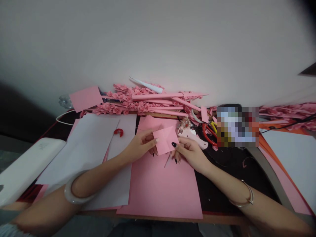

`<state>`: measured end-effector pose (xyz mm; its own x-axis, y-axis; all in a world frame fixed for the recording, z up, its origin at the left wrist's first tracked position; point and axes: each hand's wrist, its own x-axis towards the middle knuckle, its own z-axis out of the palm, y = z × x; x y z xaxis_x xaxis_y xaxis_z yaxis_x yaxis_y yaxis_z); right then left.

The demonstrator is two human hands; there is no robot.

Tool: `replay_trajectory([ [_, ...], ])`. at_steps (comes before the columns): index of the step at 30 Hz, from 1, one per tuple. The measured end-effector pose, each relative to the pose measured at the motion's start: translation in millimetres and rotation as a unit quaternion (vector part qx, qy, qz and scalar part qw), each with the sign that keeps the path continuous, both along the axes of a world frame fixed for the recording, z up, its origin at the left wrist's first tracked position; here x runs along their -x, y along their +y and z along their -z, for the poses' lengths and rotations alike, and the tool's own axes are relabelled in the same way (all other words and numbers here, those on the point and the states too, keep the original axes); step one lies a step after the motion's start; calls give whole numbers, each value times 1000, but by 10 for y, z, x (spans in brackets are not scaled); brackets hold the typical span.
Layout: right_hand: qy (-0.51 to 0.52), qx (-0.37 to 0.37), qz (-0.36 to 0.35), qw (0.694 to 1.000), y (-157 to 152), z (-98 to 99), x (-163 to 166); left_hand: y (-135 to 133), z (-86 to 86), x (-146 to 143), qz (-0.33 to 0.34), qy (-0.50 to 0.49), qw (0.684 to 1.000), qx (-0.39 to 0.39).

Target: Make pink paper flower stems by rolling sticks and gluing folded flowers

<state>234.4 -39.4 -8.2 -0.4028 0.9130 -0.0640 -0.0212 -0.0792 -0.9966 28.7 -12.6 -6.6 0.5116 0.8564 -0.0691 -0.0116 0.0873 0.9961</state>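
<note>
A small square of pink paper [165,140] is held up between both hands, with faint crease lines across it. My left hand [145,143] pinches its left edge, thumb on top. On the right edge, my right hand [189,150] grips it with the thumb on the face and the fingers beneath. Below the square lies a large pink sheet [160,187] on the dark table. A thin pointed object [168,160] shows just under the right fingers; its kind is hard to tell.
White sheets [93,148] lie left, with a small red curled piece [118,132] on them. Folded pink paper flowers and stems [145,102] line the wall. A pink glue gun [192,136], red-handled tool [207,135] and blurred screen [238,126] sit right. A white box-like device [32,168] stands far left.
</note>
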Motion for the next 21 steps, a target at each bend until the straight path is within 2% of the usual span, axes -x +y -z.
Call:
replay_trajectory([
  [3, -4, 1, -5, 1000, -1, 6, 4, 3, 1, 12, -4, 9, 1000, -11],
  [7, 30, 6, 29, 999, 3, 32, 1, 19, 12, 27, -14, 22, 1000, -5],
  [12, 97, 39, 17, 994, 17, 74, -26, 43, 23, 31, 26, 15, 999, 41],
  [16, 112, 55, -5, 992, 17, 78, -36, 36, 25, 41, 28, -24, 998, 48],
  [21, 166, 84, 21, 982, 23, 66, -70, 28, 47, 77, 19, -97, 988, 121],
])
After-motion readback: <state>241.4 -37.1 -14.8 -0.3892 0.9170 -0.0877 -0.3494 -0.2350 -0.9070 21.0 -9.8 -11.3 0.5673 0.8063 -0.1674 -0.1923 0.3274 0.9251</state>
